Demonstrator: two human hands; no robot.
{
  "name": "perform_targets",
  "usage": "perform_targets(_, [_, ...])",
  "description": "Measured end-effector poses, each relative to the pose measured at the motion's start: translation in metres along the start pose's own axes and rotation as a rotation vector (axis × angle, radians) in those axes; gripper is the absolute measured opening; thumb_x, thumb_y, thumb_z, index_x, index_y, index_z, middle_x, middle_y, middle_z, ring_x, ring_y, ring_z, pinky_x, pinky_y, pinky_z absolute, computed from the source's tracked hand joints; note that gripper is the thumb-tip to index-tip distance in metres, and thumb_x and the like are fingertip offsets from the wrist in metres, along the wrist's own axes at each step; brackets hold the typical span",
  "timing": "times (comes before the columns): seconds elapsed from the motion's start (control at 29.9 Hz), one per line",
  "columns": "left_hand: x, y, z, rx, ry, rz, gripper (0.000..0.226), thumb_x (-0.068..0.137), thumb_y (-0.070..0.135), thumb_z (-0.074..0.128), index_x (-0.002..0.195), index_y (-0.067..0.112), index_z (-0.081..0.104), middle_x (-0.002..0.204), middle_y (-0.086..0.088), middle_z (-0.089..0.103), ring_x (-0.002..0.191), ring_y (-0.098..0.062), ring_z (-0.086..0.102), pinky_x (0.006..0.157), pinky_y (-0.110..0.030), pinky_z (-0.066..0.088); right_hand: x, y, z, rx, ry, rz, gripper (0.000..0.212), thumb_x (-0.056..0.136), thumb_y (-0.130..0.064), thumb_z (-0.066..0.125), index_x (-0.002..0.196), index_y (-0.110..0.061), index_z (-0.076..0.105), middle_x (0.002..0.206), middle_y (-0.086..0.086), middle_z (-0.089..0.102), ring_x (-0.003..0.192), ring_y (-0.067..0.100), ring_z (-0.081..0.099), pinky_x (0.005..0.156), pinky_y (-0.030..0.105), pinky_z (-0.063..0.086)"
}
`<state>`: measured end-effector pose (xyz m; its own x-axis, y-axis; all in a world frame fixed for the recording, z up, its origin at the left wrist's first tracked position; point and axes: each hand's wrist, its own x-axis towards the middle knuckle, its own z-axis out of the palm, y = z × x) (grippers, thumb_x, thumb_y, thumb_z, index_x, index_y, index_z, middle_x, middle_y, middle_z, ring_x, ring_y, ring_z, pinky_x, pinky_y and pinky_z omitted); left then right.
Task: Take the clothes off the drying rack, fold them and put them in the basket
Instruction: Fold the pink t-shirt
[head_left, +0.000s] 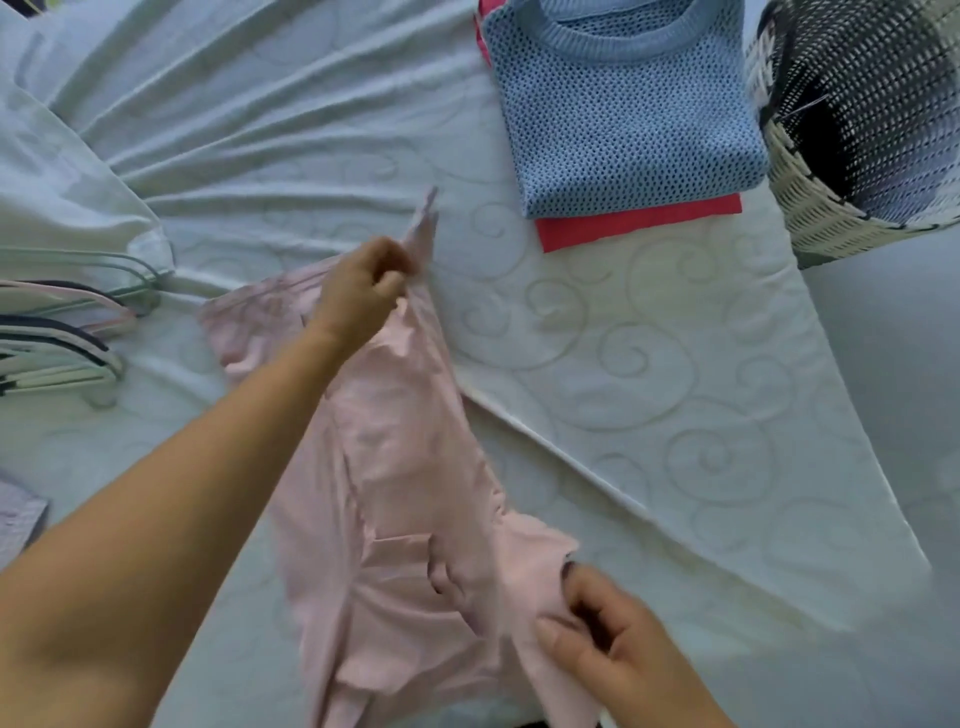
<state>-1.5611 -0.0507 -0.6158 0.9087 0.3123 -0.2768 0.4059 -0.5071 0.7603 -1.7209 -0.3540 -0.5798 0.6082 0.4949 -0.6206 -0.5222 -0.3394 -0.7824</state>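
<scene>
The left hand (363, 291) pinches the far end of a pink garment (405, 493), and the right hand (613, 639) pinches its near edge. The garment lies stretched between them on the bed (649, 389). Beyond it, a folded blue knit sweater (623, 114) lies beside the basket (810, 208).

One pink garment (405, 467), one blue sweater (623, 114), one red garment (623, 228), one basket (810, 208), perhaps five hangers (67, 332).

Pale pink garment (410, 467): lying stretched and wrinkled, its two ends being pinched up. Blue mesh-knit sweater (623, 119): lying folded atop a folded red piece (639, 223). Woven basket (810, 208): sitting just beside them.
</scene>
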Motion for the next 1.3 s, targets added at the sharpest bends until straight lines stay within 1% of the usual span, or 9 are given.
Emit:
perform_targets(0.13, [-0.048, -0.061, -0.049, -0.380, 0.063, -0.289, 0.035, 0.089, -0.006, 0.042, 0.103, 0.024, 0.051, 0.087, 0.004, 0.054, 0.070, -0.004, 0.056, 0.070, -0.026, 0.048, 0.009, 0.035, 0.108, -0.359, -0.332, -0.030, 0.060, 0.067, -0.075, 0.056, 0.117, -0.042, 0.048, 0.082, -0.015, 0.061, 0.072, 0.008, 0.059, 0.074, 0.029, 0.044])
perform_targets(0.2, [-0.075, -0.090, -0.067, -0.466, 0.090, -0.418, 0.040, 0.092, 0.000, 0.046, 0.119, 0.031, 0.040, 0.095, 0.003, 0.050, 0.078, -0.012, 0.056, 0.074, -0.027, 0.049, 0.019, 0.031, 0.127, -0.460, -0.285, 0.023, 0.062, 0.073, -0.075, 0.044, 0.121, -0.036, 0.046, 0.105, -0.012, 0.054, 0.074, -0.006, 0.051, 0.077, 0.017, 0.041])
perform_targets(0.33, [-0.132, -0.118, -0.063, -0.506, 0.248, -0.564, 0.010, 0.094, 0.004, 0.046, 0.099, 0.013, 0.048, 0.091, -0.010, 0.056, 0.074, -0.016, 0.058, 0.056, -0.014, 0.048, 0.039, 0.034, 0.117, -0.597, -0.001, 0.046, 0.069, 0.066, -0.063, 0.024, 0.106, -0.018, 0.059, 0.111, 0.001, 0.058, 0.093, 0.015, 0.058, 0.083, 0.029, 0.043])
perform_targets(0.5, [-0.234, -0.138, -0.019, -0.169, -0.011, -0.587, 0.045, 0.074, 0.024, 0.077, 0.108, 0.014, 0.048, 0.091, -0.002, 0.052, 0.082, -0.016, 0.052, 0.072, -0.016, 0.042, 0.047, 0.051, 0.088, -0.901, 0.177, 0.126, 0.041, 0.078, -0.039, 0.064, 0.112, -0.016, 0.056, 0.108, 0.003, 0.054, 0.103, 0.025, 0.054, 0.084, 0.036, 0.044])
perform_targets(0.63, [-0.288, -0.149, 0.006, -0.199, -0.048, -0.685, 0.054, 0.062, 0.038, 0.076, 0.103, 0.018, 0.046, 0.100, -0.003, 0.056, 0.091, -0.021, 0.057, 0.083, -0.040, 0.048, 0.026, 0.061, 0.085, -0.835, 0.020, 0.384, 0.055, 0.074, -0.036, 0.070, 0.121, -0.028, 0.044, 0.107, -0.013, 0.051, 0.099, 0.010, 0.054, 0.073, 0.023, 0.036])
perform_targets(0.87, [-0.296, -0.157, 0.010, -0.497, -0.053, -0.819, 0.010, 0.085, 0.013, 0.059, 0.079, 0.010, 0.051, 0.079, -0.009, 0.054, 0.077, -0.019, 0.049, 0.068, -0.034, 0.040, -0.016, 0.075, 0.090, -0.821, 0.089, 0.371, 0.031, 0.075, -0.022, 0.069, 0.095, -0.025, 0.046, 0.078, -0.006, 0.057, 0.066, 0.003, 0.050, 0.061, 0.016, 0.038])
perform_targets(1.04, [-0.312, -0.152, 0.006, -0.458, -0.120, -0.837, 0.042, 0.061, 0.039, 0.072, 0.089, 0.019, 0.047, 0.094, -0.008, 0.064, 0.088, -0.025, 0.062, 0.082, -0.042, 0.050, -0.014, 0.076, 0.096, -0.663, 0.184, 0.340, 0.013, 0.087, -0.030, 0.061, 0.079, -0.025, 0.053, 0.088, 0.001, 0.054, 0.080, 0.011, 0.053, 0.067, 0.018, 0.037])
perform_targets(1.2, [-0.335, -0.149, 0.023, -0.207, -0.081, -0.715, 0.060, 0.076, 0.010, 0.069, 0.123, 0.017, 0.033, 0.111, 0.000, 0.049, 0.097, -0.024, 0.056, 0.079, -0.032, 0.045, 0.019, 0.078, 0.102, -0.505, 0.287, 0.422, 0.007, 0.089, -0.018, 0.059, 0.090, -0.011, 0.056, 0.088, 0.003, 0.060, 0.085, 0.022, 0.057, 0.070, 0.029, 0.038])
perform_targets(1.3, [-0.340, -0.145, 0.029, -0.075, -0.043, -0.667, 0.037, 0.080, 0.013, 0.067, 0.109, 0.019, 0.045, 0.105, 0.001, 0.038, 0.093, -0.024, 0.053, 0.073, -0.026, 0.036, 0.020, 0.083, 0.105, -0.483, 0.301, 0.444, 0.011, 0.083, -0.016, 0.065, 0.089, -0.009, 0.060, 0.081, 0.001, 0.060, 0.077, 0.019, 0.056, 0.065, 0.028, 0.037])
